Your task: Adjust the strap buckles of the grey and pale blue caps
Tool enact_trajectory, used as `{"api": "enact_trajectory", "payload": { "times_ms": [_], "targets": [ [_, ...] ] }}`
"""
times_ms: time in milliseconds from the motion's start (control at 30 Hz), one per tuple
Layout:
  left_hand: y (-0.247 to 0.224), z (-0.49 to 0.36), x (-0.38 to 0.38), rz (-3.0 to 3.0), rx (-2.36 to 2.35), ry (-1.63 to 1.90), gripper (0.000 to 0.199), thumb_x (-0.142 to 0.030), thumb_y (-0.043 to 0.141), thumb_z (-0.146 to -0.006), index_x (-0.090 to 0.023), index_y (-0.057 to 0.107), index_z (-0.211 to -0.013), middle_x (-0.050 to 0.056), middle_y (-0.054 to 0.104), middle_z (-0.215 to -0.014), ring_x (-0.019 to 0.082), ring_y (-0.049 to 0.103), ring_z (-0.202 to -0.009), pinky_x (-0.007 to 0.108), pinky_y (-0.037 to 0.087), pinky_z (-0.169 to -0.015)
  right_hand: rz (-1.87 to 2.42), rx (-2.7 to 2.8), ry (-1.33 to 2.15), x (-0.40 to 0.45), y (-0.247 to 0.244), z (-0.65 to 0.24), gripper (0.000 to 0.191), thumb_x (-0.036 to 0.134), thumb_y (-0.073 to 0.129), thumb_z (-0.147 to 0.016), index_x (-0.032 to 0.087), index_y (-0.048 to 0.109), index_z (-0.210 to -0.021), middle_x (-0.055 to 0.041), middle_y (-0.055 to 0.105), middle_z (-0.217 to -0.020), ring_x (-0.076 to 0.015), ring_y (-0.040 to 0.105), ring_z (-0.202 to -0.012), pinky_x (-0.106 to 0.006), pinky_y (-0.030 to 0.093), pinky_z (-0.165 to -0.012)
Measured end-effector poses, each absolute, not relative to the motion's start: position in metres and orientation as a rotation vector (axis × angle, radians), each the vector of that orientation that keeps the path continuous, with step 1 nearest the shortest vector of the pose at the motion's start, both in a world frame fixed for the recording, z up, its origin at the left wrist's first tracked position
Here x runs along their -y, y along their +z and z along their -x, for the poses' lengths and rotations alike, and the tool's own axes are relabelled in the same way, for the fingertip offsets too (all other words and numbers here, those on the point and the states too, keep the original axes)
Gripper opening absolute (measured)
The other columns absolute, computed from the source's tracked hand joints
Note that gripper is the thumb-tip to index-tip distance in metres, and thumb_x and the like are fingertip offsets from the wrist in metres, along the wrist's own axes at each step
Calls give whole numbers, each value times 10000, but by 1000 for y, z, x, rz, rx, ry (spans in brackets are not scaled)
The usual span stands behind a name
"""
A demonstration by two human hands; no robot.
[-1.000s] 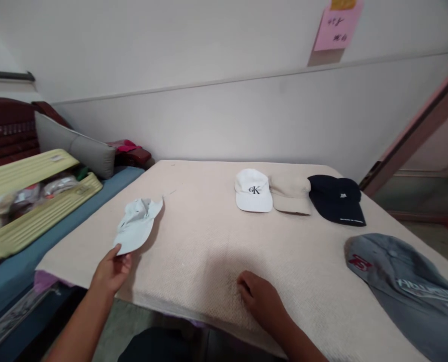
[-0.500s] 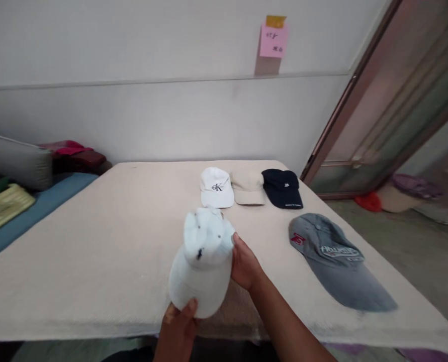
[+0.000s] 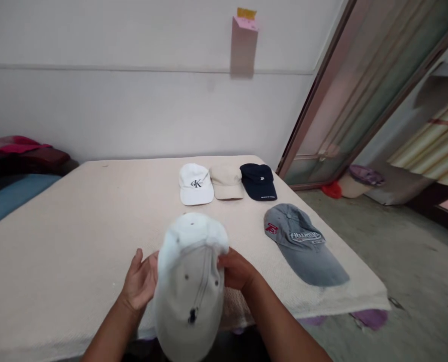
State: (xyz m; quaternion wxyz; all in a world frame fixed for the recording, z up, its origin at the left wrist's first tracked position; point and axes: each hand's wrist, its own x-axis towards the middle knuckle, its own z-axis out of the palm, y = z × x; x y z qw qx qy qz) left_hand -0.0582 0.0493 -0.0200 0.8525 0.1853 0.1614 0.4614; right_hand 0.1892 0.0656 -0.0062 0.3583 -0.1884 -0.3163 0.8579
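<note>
Over the near edge of the cream cloth-covered table, I hold a white, round-crowned fabric cap, right hand clamped on its side, left hand alongside, thumb and fingers apart.

Pale cap, dark-logoed, tilted midair

caps: 5 | hands: 2 | pink note: 1 | yellow tape piece: 1
</note>
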Motion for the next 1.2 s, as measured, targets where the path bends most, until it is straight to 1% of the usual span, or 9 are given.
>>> {"api": "enact_trajectory", "payload": {
  "times_ms": [167, 333, 433, 533, 633, 733, 833, 1033, 1200],
  "targets": [
    [-27, 47, -44, -204, -658, 1023, 230, -183, 657, -635, -153, 713, -856, 99, 745, -780, 342, 626, -996, 446, 474, -892, 645, 896, 2209, -66, -5, -192, 320, 311, 707, -688, 139, 642, -950, -71, 690, -865, -183, 635, -758, -340, 467, -771],
    [-17, 45, -47, -10, -938, 1237, 105, -168, 591, -628, -180, 689, -662, 69, 714, -606, 340, 649, -930, 444, 531, -788, 532, 716, 2036, -72, -3, -200, 392, 416, 700, -612, 164, 636, -906, -66, 695, -796, -246, 636, -846, -389, 460, -804],
    [-9, 45, -41, -23, -991, 1231, 109, -163, 612, -617, -188, 693, -687, 54, 705, -593, 340, 660, -881, 417, 552, -712, 550, 690, 2082, -71, -2, -207, 430, 519, 674, -588, 169, 634, -834, -67, 685, -732, -259, 636, -849, -375, 469, -757],
    [0, 40, -30, -210, -921, 1125, 272, -119, 701, -537, -180, 709, -802, 46, 699, -605, 320, 682, -735, 362, 555, -590, 568, 640, 2139, -68, -1, -214, 484, 592, 640, -630, 154, 640, -837, -59, 675, -734, -205, 637, -747, -314, 472, -700],
    [5, 35, -22, -369, -805, 933, 345, -47, 746, -502, -154, 712, -828, 50, 687, -590, 232, 654, -522, 290, 517, -475, 550, 712, 2222, -68, -1, -217, 435, 418, 761, -592, 122, 643, -888, -53, 669, -780, -152, 618, -678, -262, 464, -659],
    [5, 32, -20, -428, -740, 831, 348, -45, 758, -539, -148, 708, -868, 67, 699, -641, 210, 652, -531, 293, 522, -515, 625, 811, 2235, -70, -2, -216, 390, 271, 779, -598, 105, 638, -921, -54, 660, -816, -135, 607, -667, -259, 458, -659],
    [3, 29, -25, -455, -738, 827, 389, -55, 764, -551, -152, 702, -923, 96, 719, -747, 252, 680, -651, 337, 535, -601, 723, 839, 2120, -73, -4, -211, 348, 265, 741, -656, 127, 628, -955, -46, 648, -822, -134, 592, -679, -259, 447, -656],
    [13, 19, -40, -163, -878, 838, 337, -366, 651, -740, -116, 686, -964, 134, 720, -794, 292, 680, -777, 385, 532, -671, 863, 689, 1860, -82, -7, -205, 322, 461, 600, -777, 148, 622, -850, -20, 592, -692, -128, 522, -601, -246, 407, -576],
    [10, 21, -50, -278, -921, 1006, 197, -127, 660, -702, -152, 682, -896, 54, 706, -739, 191, 660, -650, 290, 513, -631, 739, 755, 1801, -89, -5, -212, 230, 376, 631, -758, 148, 606, -741, -20, 571, -691, -131, 506, -628, -249, 405, -614]
  ]
}}
